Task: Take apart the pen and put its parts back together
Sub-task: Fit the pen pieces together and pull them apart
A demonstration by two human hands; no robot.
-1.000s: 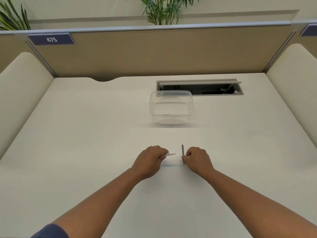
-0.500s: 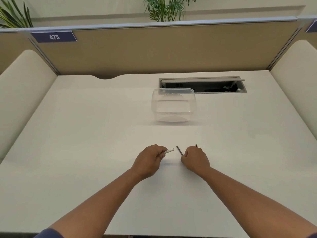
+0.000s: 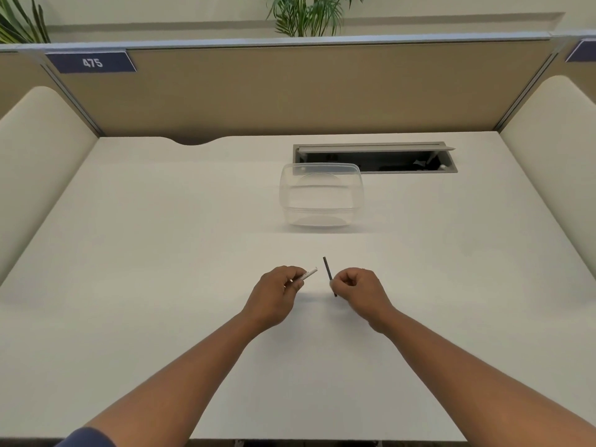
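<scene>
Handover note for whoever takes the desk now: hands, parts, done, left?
Left hand: closed on the white pen barrel, tip pointing right.
Right hand: pinching the thin dark refill rod, near upright.
The two parts are apart, above the white desk. Clear plastic container sits behind, apparently empty.
Done: pen apart.
Left: line up the rod, slide it into the barrel. Other parts not visible.

Clear glossy plastic container (image 3: 322, 195) on matt white desk (image 3: 161, 253).
</scene>
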